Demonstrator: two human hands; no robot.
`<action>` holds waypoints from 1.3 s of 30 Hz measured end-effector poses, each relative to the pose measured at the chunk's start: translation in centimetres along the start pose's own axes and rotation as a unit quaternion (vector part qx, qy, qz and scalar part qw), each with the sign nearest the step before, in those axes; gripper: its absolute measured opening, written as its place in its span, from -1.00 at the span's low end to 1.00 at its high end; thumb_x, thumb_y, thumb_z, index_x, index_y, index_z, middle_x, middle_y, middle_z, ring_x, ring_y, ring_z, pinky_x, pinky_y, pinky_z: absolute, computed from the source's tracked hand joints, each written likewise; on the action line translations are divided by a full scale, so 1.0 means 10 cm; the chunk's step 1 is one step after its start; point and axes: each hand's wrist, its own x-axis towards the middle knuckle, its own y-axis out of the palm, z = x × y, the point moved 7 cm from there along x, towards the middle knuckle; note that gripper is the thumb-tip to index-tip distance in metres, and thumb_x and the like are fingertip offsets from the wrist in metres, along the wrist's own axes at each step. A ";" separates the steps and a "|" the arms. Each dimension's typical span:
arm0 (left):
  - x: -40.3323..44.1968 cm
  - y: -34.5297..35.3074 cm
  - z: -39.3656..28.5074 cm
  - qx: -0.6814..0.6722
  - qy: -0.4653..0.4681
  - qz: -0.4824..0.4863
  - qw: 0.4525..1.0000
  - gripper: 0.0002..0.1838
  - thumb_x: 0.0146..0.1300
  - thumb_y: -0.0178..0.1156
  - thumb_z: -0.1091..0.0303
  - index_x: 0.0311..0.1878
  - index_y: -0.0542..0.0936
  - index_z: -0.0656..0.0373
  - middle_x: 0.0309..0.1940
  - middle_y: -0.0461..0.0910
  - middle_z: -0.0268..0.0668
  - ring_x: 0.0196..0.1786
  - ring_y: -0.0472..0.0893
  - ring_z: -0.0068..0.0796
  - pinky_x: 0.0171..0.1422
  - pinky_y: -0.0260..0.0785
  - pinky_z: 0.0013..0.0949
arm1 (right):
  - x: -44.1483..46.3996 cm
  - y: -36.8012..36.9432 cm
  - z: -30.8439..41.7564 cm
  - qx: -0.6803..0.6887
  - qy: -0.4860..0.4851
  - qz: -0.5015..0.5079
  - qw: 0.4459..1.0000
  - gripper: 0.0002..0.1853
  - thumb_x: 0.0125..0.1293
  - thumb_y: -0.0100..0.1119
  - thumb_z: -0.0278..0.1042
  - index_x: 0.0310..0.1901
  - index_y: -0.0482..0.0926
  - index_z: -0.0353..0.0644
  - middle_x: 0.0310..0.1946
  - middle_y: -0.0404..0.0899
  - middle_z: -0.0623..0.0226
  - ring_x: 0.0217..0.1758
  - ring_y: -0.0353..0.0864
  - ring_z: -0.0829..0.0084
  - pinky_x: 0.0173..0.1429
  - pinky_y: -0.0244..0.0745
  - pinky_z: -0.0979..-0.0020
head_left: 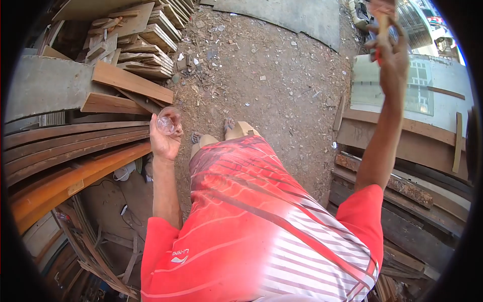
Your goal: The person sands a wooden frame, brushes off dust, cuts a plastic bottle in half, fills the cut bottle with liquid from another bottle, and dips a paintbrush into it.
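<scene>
My left hand [166, 140] is wrapped round a clear, see-through cup [168, 121], held in front of the wooden boards at the left. What the cup holds is too unclear to tell. At the upper right my right hand [390, 53] is raised on an outstretched arm. Its fingers grip a brush-like tool with a pale wooden handle [384, 24]; motion blurs its reddish top end. Something small and red shows by the fingers.
Stacked boards [158, 40] and long curved planks [75, 143] lie at the left. A glass sheet [417, 83] rests on a pale panel at the right, above more timber [417, 226]. Littered dirt ground [271, 75] runs between, with a grey sheet [297, 15] at the top.
</scene>
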 end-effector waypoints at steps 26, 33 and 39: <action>-0.63 -0.39 -0.19 -0.010 0.018 -0.108 0.994 -0.53 0.65 0.03 -0.08 0.10 0.66 0.15 -0.10 0.72 -0.27 -0.30 0.65 -0.44 -0.30 0.50 -0.38 | -3.80 1.85 -4.06 -0.289 0.380 0.230 0.848 -0.49 0.56 0.04 -0.02 -0.15 0.70 -0.42 -0.32 0.76 -0.24 -0.18 0.84 -0.19 -0.08 0.67 -0.12; -0.40 0.03 -0.30 0.058 0.000 -0.043 0.997 -0.46 0.66 0.00 -0.18 0.10 0.70 0.12 -0.02 0.72 -0.35 -0.14 0.67 -0.48 -0.26 0.42 -0.44 | 1.07 -0.09 -1.03 -0.337 -0.072 -0.069 0.936 -0.74 0.61 0.06 -0.20 -0.15 0.63 -0.19 -0.42 0.67 0.19 -0.45 0.65 0.38 -0.26 0.56 0.24; -0.62 -0.02 -0.29 0.031 0.016 -0.097 0.995 -0.43 0.68 -0.05 -0.15 0.11 0.69 0.20 -0.09 0.76 -0.15 -0.30 0.68 -0.38 -0.28 0.49 -0.39 | 1.04 -0.90 -0.48 -0.388 -0.238 -0.225 0.861 -0.47 0.60 -0.07 0.16 0.28 0.38 -0.15 0.15 0.39 0.09 0.17 0.34 0.22 0.26 0.28 0.12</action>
